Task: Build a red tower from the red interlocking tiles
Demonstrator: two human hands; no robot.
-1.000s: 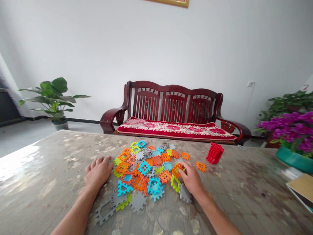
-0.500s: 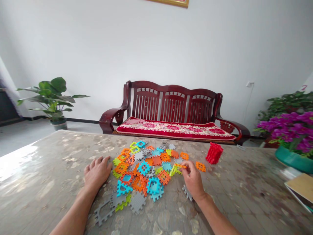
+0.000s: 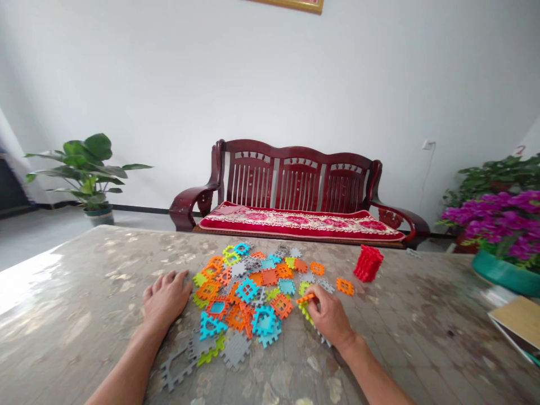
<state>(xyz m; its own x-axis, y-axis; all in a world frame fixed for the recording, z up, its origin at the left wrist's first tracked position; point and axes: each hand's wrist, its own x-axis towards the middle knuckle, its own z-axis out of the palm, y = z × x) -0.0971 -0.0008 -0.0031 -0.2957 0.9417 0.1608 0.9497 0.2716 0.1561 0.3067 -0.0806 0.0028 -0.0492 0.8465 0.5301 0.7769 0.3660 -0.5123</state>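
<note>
Between my hands lies a spread of flat interlocking plastic tiles in orange, blue, grey and green, with notched edges. At the right side of the pile, my right hand pinches an orange tile between thumb and fingers, seen nearly edge-on. A green tile is just under it, partly hidden by the hand. To the left of the pile my left hand rests palm down on the table, its fingers stretched out and holding nothing. Another orange tile with window-like openings lies beyond my right hand.
A stack of red tiles stands at the back right of the patterned table. Purple flowers in a teal pot and a book are at the right edge. A wooden bench is behind the table.
My right hand has moved slightly down and toward me with the orange tile, which is tilted differently. The left hand has stayed in place on the table.
</note>
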